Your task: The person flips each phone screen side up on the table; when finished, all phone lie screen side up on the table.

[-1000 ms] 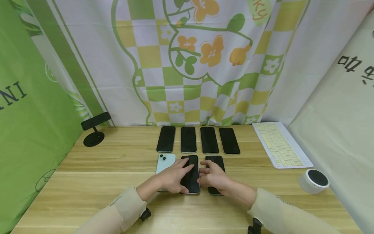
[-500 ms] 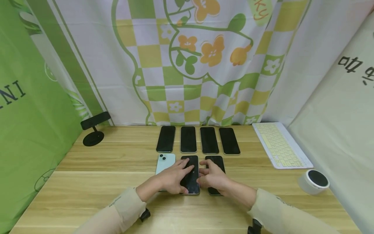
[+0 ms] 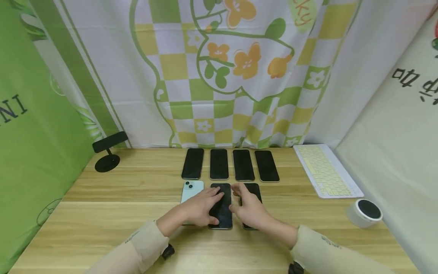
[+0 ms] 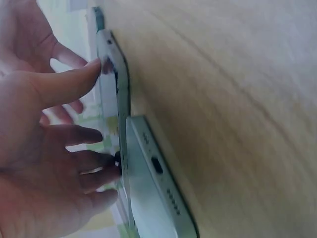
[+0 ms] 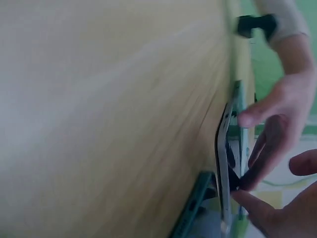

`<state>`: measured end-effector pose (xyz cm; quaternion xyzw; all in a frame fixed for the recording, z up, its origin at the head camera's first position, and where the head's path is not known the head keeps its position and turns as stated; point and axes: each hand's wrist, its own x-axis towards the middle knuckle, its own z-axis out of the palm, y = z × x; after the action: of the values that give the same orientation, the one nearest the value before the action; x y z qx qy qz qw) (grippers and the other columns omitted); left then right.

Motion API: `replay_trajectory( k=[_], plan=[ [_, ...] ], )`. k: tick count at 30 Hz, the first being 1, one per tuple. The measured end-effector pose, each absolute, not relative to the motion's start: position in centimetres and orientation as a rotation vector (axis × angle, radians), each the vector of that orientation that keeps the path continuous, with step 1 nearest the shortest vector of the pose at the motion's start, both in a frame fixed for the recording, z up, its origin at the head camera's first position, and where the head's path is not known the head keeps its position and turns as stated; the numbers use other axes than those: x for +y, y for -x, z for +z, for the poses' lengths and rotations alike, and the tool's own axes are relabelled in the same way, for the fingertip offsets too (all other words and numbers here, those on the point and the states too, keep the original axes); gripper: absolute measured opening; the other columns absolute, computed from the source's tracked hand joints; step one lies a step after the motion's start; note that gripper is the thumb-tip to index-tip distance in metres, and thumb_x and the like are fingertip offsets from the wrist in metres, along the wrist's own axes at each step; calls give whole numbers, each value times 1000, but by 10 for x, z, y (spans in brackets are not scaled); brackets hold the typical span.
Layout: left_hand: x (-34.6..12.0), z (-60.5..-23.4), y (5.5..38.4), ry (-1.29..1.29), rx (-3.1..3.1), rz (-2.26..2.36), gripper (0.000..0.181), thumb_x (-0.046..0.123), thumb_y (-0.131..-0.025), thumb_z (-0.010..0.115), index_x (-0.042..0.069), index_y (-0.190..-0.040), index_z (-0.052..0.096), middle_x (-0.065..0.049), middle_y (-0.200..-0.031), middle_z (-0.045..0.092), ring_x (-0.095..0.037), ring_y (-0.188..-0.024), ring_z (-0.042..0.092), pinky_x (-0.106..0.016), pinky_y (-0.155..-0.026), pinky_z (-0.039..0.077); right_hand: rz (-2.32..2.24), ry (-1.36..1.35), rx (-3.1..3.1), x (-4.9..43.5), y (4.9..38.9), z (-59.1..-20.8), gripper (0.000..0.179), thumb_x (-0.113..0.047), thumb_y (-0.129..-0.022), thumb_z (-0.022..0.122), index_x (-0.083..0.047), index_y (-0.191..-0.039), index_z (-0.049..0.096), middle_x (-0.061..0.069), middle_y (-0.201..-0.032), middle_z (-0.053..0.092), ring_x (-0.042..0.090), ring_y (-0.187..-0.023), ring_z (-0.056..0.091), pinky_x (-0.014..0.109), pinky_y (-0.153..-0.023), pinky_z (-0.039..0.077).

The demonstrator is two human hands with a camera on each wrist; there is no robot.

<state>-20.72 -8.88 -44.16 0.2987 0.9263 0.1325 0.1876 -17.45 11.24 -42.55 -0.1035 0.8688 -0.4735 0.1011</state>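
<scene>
In the head view, a black-screened smartphone (image 3: pixel 221 213) lies face up in the middle of the front row. My left hand (image 3: pixel 200 207) spreads over it, fingertips on the screen and thumb near its lower edge. That arm's wrist overlaps a light-blue phone (image 3: pixel 192 189), which lies back up with its cameras showing. At the smartphone's right edge hovers my right hand (image 3: pixel 251 207), fingers loosely bent, its palm over another black phone (image 3: pixel 252 187). The left wrist view shows my left thumb (image 4: pixel 74 84) at the smartphone's bottom corner. Nothing is held in the right hand.
Several black phones (image 3: pixel 219 164) lie face up in a back row by the curtain. A white keyboard (image 3: pixel 325 171) and a white cylinder with a dark top (image 3: pixel 364 213) stand on the right. At the back left is a black stand (image 3: pixel 108 152).
My right hand's fingers have lifted and straightened a little at the smartphone's right edge. The left hand stays on the screen. The head view has shifted slightly.
</scene>
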Motion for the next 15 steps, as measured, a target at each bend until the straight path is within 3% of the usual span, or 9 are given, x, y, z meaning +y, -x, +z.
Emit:
replay_trajectory(
  k=[4, 9, 15],
  plan=[
    [-105, -439, 212, -838, 2616, 538, 83, 28, -94, 78, -2, -159, 37, -20, -169, 33, -36, -160, 30, -53, -132, 27, -1184, 624, 2778, 104, 177, -430, 58, -7, -97, 66, 0, -151, 46, 25, -150, 57, 40, -130, 63, 53, -99, 59],
    [-130, -430, 209, -787, 2629, 556, 100, 27, -87, 85, -9, -160, 26, -26, -171, 25, -39, -162, 22, -57, -133, 19, -925, 926, 2786, 92, 185, -440, 61, -18, -102, 63, 2, -155, 42, 26, -163, 42, 42, -147, 48, 58, -116, 48],
    [-157, -425, 207, -754, 2633, 436, 125, 33, -75, 94, -15, -160, 16, -33, -171, 13, -45, -162, 14, -63, -132, 16, -553, 1187, 2782, 73, 192, -448, 67, -30, -104, 63, 4, -156, 40, 25, -167, 36, 40, -155, 39, 52, -125, 40]
  ],
)
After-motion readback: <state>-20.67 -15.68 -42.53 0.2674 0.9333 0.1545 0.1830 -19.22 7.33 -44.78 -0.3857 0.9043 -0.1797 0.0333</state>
